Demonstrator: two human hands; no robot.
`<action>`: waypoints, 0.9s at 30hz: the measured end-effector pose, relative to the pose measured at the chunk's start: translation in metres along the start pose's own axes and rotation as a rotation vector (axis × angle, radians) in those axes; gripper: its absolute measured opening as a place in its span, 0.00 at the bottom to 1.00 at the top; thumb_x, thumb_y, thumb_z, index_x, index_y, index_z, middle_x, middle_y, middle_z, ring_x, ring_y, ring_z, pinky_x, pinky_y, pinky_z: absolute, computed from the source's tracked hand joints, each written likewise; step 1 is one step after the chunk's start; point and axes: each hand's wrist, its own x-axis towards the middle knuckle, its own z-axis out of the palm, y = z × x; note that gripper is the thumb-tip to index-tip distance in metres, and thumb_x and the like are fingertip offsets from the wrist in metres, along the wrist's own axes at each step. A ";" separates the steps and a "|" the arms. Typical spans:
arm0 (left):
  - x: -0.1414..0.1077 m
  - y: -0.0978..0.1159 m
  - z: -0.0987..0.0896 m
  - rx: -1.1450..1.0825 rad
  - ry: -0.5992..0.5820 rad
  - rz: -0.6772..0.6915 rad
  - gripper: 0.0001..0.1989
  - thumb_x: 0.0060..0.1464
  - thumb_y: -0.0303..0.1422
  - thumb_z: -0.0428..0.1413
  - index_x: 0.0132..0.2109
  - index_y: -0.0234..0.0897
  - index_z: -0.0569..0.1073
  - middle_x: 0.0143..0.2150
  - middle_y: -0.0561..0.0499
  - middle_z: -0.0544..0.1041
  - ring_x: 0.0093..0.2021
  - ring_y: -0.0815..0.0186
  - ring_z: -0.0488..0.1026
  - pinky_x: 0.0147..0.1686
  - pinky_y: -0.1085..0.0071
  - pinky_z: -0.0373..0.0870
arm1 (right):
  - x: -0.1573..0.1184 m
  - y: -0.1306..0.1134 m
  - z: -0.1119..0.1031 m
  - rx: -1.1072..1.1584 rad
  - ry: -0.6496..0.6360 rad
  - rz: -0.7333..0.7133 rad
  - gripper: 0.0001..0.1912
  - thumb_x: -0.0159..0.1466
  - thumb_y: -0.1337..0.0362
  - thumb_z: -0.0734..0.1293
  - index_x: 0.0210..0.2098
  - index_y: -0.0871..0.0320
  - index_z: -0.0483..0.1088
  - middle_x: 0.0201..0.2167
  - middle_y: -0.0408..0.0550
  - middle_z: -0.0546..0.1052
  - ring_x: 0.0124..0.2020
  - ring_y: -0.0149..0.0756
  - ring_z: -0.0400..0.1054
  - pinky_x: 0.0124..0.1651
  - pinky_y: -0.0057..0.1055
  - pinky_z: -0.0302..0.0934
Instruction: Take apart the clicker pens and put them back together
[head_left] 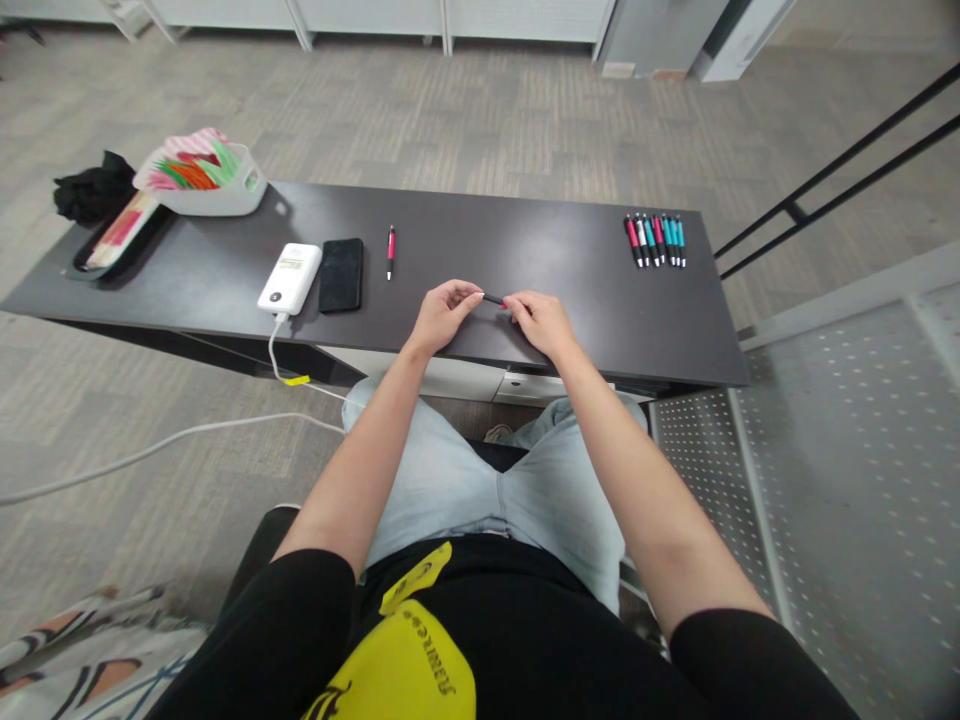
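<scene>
Pen (492,299) Was Pinched at Both Ends

Left hand (441,318) and right hand (541,320) each closed fingertips on the slim barrel, just above the dark desk (480,235). A red pen (391,252) lay apart to the left, a row of pens (655,241) to the right. Uneven pressure from either pinch could have sent the smooth barrel slipping and rolling off the near edge.

The dark grey counter (495,240) bears a white plastic basket (225,195), white power bank (291,278) (cabled), black rectangular phone (341,276). Slim multicoloured pens (656,241) lie alongside each other.
</scene>
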 end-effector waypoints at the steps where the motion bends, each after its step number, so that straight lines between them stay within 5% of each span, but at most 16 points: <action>1: 0.000 -0.001 0.000 -0.004 -0.003 0.005 0.15 0.59 0.46 0.79 0.40 0.45 0.86 0.39 0.48 0.88 0.40 0.56 0.82 0.48 0.57 0.82 | 0.000 -0.001 0.000 0.000 0.010 0.008 0.18 0.83 0.45 0.71 0.42 0.46 0.85 0.39 0.52 0.88 0.46 0.57 0.84 0.60 0.52 0.77; 4: 0.000 -0.002 -0.001 -0.016 -0.006 0.014 0.13 0.60 0.45 0.79 0.40 0.45 0.87 0.40 0.47 0.89 0.41 0.56 0.83 0.50 0.56 0.83 | -0.002 -0.002 -0.001 0.006 0.032 0.005 0.16 0.77 0.42 0.77 0.46 0.46 0.86 0.42 0.51 0.89 0.44 0.55 0.83 0.57 0.50 0.78; 12: -0.001 -0.006 -0.004 -0.014 -0.036 0.051 0.12 0.64 0.43 0.79 0.41 0.44 0.88 0.40 0.48 0.89 0.41 0.57 0.84 0.48 0.59 0.82 | 0.000 0.001 -0.003 -0.023 -0.042 0.039 0.20 0.83 0.43 0.71 0.42 0.46 0.86 0.35 0.50 0.87 0.42 0.55 0.83 0.56 0.50 0.77; 18: -0.001 -0.012 0.002 0.037 -0.001 0.083 0.21 0.68 0.56 0.78 0.44 0.45 0.87 0.37 0.50 0.86 0.36 0.59 0.80 0.41 0.60 0.77 | -0.004 -0.006 -0.004 0.031 0.025 -0.056 0.16 0.79 0.43 0.73 0.46 0.45 0.84 0.50 0.56 0.91 0.52 0.59 0.86 0.63 0.54 0.77; 22: -0.002 -0.015 0.004 0.148 0.014 0.100 0.32 0.72 0.67 0.71 0.34 0.46 0.81 0.29 0.52 0.78 0.31 0.59 0.74 0.39 0.59 0.75 | -0.005 -0.013 -0.008 0.053 0.008 -0.072 0.21 0.80 0.36 0.71 0.46 0.45 0.84 0.51 0.59 0.92 0.54 0.61 0.85 0.65 0.56 0.75; 27: -0.002 -0.013 0.001 0.193 -0.024 0.119 0.33 0.73 0.67 0.69 0.32 0.47 0.81 0.29 0.52 0.78 0.31 0.58 0.72 0.38 0.59 0.74 | -0.004 -0.013 -0.008 0.018 -0.026 -0.045 0.29 0.82 0.30 0.66 0.43 0.43 0.85 0.52 0.57 0.94 0.56 0.63 0.85 0.66 0.57 0.74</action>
